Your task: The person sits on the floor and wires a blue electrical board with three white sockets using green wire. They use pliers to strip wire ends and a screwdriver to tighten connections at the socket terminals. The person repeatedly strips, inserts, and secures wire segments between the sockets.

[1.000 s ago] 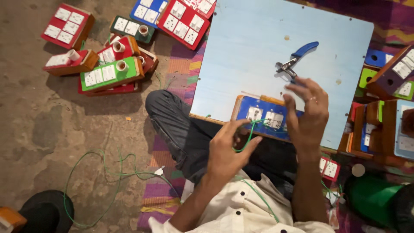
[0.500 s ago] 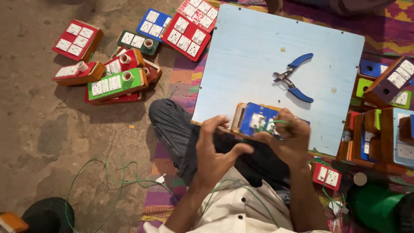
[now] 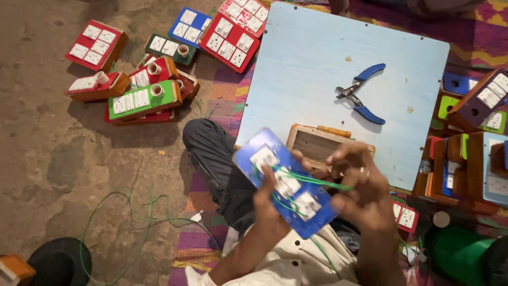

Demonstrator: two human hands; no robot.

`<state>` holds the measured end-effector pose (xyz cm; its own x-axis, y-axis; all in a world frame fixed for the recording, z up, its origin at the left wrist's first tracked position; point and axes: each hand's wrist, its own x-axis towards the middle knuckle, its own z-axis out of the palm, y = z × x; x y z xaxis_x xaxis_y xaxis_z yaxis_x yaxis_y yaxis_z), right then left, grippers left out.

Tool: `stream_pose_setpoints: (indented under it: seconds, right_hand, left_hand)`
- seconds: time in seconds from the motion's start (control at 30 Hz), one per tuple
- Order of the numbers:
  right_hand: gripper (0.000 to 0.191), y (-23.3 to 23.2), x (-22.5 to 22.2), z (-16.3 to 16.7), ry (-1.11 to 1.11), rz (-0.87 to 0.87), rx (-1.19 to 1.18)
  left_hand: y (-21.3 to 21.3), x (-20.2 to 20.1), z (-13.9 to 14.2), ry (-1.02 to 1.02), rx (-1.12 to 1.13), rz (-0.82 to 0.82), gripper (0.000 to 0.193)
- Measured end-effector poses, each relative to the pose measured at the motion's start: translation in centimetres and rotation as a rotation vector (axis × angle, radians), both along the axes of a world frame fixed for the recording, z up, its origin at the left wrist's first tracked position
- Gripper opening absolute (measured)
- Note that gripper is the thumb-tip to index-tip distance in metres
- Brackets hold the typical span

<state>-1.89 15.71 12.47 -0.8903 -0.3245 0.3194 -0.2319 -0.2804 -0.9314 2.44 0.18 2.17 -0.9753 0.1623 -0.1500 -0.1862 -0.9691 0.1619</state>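
A blue switch plate (image 3: 286,182) is lifted above the person's lap, back side up, tilted. Three white switch backs sit on it in a row, joined by thin green wires (image 3: 312,181). The left hand (image 3: 270,206) grasps the plate's lower edge from beneath; the right hand (image 3: 360,188) clasps its right end, fingers pinching the wires.

Just behind the plate an open wooden box (image 3: 320,143) rests on the near edge of a pale blue board (image 3: 317,69), flat and smooth with small screws at its rim, serving as a table. One pair of blue-handled pliers (image 3: 360,94) lies on it, well apart from the hands.

The board sits on a striped woven mat (image 3: 217,100) over a bare, rough concrete floor (image 3: 47,143). To the left lie finished switch boxes (image 3: 140,100) with red, green and blue faces. A loose green wire (image 3: 132,212) curls on the floor. More coloured boxes (image 3: 471,159) stand to the right.
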Motion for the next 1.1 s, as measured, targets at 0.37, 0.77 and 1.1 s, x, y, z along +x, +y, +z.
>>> stream_pose_setpoints:
  seconds: [0.37, 0.77, 1.1]
  right_hand:
    - [0.030, 3.3, -1.3, 7.2, 0.746, 0.259, 0.171]
    - [0.047, 0.9, -0.3, 6.5, 0.717, 0.148, 0.221]
    - [0.062, 0.3, -0.2, 5.2, 0.641, 0.010, 0.250]
  left_hand:
    - [-2.5, -0.2, 13.7, 0.051, 0.101, -0.446, 0.060]
    - [-1.9, -0.8, 16.1, 0.113, 0.365, -0.602, 0.052]
    - [-1.3, -2.8, 14.6, 0.388, -1.146, 0.411, 0.050]
